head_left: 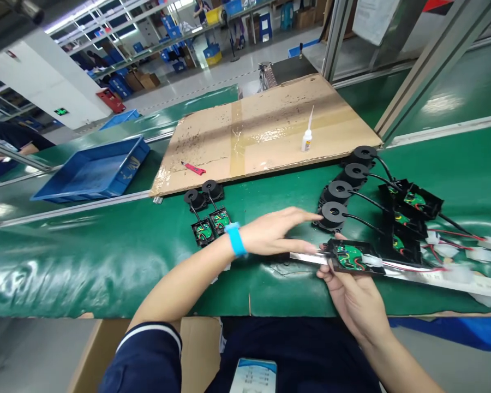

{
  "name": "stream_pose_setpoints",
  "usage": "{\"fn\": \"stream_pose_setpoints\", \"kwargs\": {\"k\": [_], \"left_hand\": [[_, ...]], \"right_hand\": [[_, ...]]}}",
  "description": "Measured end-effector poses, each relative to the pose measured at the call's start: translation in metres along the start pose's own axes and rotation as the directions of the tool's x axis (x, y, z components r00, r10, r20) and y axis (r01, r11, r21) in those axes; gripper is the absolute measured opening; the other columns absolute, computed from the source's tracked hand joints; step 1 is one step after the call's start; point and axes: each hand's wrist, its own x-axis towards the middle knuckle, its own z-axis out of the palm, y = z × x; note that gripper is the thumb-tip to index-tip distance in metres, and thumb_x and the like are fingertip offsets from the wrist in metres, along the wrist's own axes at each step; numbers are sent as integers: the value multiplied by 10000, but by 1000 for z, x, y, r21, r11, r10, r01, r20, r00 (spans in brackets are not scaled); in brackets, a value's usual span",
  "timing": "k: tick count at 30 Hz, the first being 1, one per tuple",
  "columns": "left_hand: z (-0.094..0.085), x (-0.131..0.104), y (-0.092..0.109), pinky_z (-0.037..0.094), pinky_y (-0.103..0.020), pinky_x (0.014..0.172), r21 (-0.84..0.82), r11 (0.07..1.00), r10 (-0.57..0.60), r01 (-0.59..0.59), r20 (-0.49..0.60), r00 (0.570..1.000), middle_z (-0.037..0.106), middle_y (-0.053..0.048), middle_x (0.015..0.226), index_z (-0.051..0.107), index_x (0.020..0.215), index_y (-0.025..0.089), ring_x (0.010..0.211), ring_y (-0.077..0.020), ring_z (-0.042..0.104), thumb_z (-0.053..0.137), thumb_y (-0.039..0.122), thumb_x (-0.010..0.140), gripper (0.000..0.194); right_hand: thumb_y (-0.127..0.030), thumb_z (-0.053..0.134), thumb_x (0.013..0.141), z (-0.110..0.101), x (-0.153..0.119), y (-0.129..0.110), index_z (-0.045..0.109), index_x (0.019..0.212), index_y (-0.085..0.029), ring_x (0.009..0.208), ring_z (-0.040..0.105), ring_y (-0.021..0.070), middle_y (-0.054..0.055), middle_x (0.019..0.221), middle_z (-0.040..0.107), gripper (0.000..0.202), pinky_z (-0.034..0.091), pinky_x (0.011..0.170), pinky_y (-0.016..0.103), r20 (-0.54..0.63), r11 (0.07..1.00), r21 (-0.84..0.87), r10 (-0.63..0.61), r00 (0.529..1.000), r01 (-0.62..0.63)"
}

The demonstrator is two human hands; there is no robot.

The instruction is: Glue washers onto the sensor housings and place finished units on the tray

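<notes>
My right hand [362, 303] grips a black housing [377, 267] with a green circuit board inside, its thumb on the near side. Over the bench, my left hand [280, 233], with a blue band at its wrist, has thumb and index finger stretched apart. Its index fingertip is by the nearest black round part [333, 214], and its thumb tip comes close to the housing's left end. A metal strip [409, 273] runs along the bench under the held housing. Several more round parts stand in a row, cabled to open black housings [411, 199] at the right.
Two smaller-looking cabled units [203, 232] lie left of centre. Behind is a cardboard sheet [270, 131] carrying a white dropper bottle [306, 141] and a red cutter [193, 168]. A blue tray [94, 169] sits at left; white connectors [479, 254] lie at right. Another person's arm shows far left.
</notes>
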Motion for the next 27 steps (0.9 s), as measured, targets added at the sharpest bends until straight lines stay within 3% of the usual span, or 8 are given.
{"fn": "stream_pose_setpoints", "kwargs": {"k": [3,6,9,12,15,17,22,27], "left_hand": [[-5,-30,-22,503,-404,1093,-100,991,-81,91,94,992,639,-149,1438,508,1505,200,1280,-251,637,615,463,1015,566],[2,-43,-28,485,-392,1122,-231,960,-147,158,65,987,664,-117,1434,566,1461,211,1288,-217,637,420,388,1096,431],[10,-32,-28,521,-360,1061,-367,904,-202,222,91,975,725,-102,1343,614,1416,195,1174,-192,693,370,381,1109,434],[15,-12,-28,503,-310,1018,-327,916,-154,231,245,957,749,-64,1302,695,1310,203,1147,-185,692,462,376,1088,366],[17,1,-30,496,-240,878,-342,905,-102,252,402,910,802,-28,1105,745,1182,193,969,-146,709,531,364,1065,297],[19,3,-32,490,-218,814,-413,864,-82,290,451,889,806,-16,971,739,1149,182,882,-129,701,521,358,1070,291],[21,-4,-39,505,-233,831,-530,785,-36,320,477,878,804,-34,915,695,1188,180,883,-145,694,518,366,1062,285],[26,-13,-34,489,-225,816,-496,805,-91,327,441,893,809,-45,979,697,1144,180,862,-137,675,501,374,1067,286]], "right_hand": [[-375,952,758,1,-1,-4,655,1361,-371,756,653,140,18,1113,731,672,633,727,276,-1,998,44,49,999,-49],[-368,933,788,1,0,-5,596,1438,-396,768,657,137,14,1129,724,733,627,755,271,37,999,6,47,998,-47],[-366,896,838,-2,1,-3,573,1452,-414,753,660,133,2,1110,722,695,626,768,273,82,999,-46,30,996,-26],[-352,873,870,-7,1,-2,590,1411,-435,752,667,132,-6,1125,721,616,629,778,279,116,998,-66,27,993,-19],[-316,859,888,-13,0,-3,581,1400,-445,753,675,139,-2,1200,707,597,637,779,309,161,997,-77,23,987,-10],[-282,870,870,-18,-1,-5,555,1430,-440,753,674,147,17,1278,685,661,643,761,332,200,995,-98,23,980,-3],[-258,910,815,-33,-1,-12,620,1340,-399,787,704,189,51,1323,685,616,653,761,374,276,990,-138,7,961,32],[-236,888,841,-42,6,-17,617,1319,-368,816,727,212,72,1359,666,565,662,777,400,332,979,-192,0,943,68]]}}
